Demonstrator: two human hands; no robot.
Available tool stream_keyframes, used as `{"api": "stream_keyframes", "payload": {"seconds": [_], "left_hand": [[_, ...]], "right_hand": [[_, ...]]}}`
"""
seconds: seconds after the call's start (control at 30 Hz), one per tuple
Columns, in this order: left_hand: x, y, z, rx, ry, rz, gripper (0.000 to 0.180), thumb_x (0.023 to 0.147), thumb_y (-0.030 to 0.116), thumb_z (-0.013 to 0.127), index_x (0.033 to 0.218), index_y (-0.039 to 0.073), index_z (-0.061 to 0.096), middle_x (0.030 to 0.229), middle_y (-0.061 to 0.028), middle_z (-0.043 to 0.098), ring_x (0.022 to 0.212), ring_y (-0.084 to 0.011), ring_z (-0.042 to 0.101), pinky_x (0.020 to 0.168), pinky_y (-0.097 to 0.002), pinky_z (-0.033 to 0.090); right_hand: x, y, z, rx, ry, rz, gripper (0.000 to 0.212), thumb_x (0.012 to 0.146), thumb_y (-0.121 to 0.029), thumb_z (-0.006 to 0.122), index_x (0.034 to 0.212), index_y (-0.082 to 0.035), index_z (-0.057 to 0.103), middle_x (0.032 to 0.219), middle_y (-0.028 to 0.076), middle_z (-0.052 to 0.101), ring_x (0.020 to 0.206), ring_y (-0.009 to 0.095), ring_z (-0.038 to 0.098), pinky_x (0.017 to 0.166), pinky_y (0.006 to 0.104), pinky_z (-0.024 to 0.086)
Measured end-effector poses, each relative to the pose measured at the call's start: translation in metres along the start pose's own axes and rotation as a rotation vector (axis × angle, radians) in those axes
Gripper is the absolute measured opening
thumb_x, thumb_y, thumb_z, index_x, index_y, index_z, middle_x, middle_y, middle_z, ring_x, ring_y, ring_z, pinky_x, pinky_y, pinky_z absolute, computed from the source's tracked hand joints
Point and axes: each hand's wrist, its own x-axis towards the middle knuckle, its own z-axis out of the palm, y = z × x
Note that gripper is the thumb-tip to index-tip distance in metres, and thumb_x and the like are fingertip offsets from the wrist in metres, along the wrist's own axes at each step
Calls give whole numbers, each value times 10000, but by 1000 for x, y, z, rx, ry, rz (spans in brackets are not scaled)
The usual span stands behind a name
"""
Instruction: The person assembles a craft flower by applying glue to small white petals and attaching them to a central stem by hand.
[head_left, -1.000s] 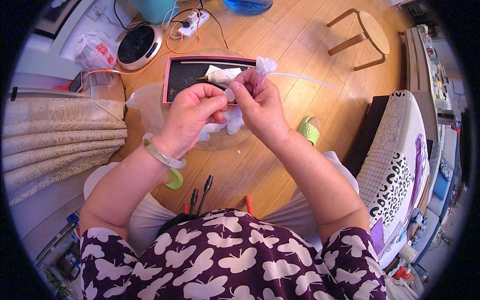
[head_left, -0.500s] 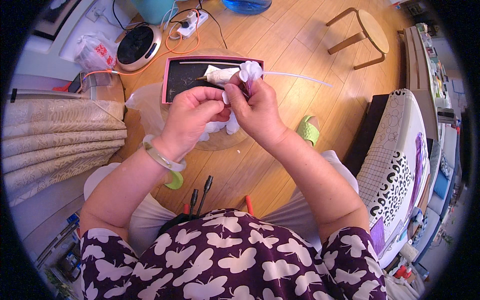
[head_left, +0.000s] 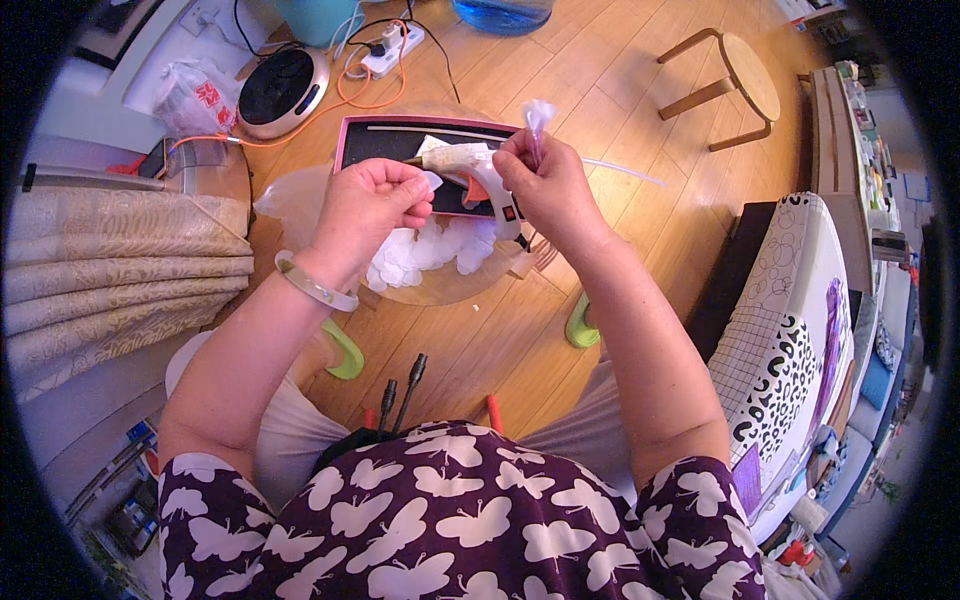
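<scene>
My left hand (head_left: 372,205) pinches a small white petal (head_left: 433,181) between thumb and fingertips. Up and to the right, my right hand (head_left: 548,178) is closed round the purple stem of a white artificial flower (head_left: 539,113), its petals pointing up. Between the two hands a white glue gun (head_left: 458,158) with an orange trigger lies over a pink-rimmed box (head_left: 345,140) with a black inside. Its nozzle points left, toward my left hand. Many loose white petals (head_left: 425,252) are heaped just below the box.
A thin pale rod (head_left: 625,172) sticks out right of my right hand. Far left are a round black appliance (head_left: 283,92), a plastic bag (head_left: 197,98) and a power strip (head_left: 393,48) with cords. A wooden stool (head_left: 748,75) stands far right; a patterned cover (head_left: 775,330) lies nearer.
My hands have moved apart, the left with the petal, the right with the flower shifting right. The flower has turned so its petals point upward. The glue gun's handle and more petals have come into sight.
</scene>
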Motion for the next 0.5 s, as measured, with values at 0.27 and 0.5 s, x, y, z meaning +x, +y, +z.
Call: {"api": "stream_keyframes", "payload": {"seconds": [0.27, 0.5], "left_hand": [[11, -48, 16, 279, -52, 341, 87, 765, 78, 611, 771, -7, 595, 767, -59, 617, 656, -73, 555, 598, -237, 463], [3, -62, 24, 261, -125, 376, 54, 735, 25, 584, 743, -27, 572, 759, -137, 620, 607, -157, 581, 555, -292, 456]], "right_hand": [[2, 6, 5, -266, -102, -31, 193, 748, -162, 584, 761, 26, 540, 711, 196, 584, 682, 332, 585, 611, 381, 453], [-6, -5, 16, -328, -22, -143, 167, 746, -132, 574, 799, 20, 531, 719, 230, 569, 696, 382, 566, 596, 412, 452]]}}
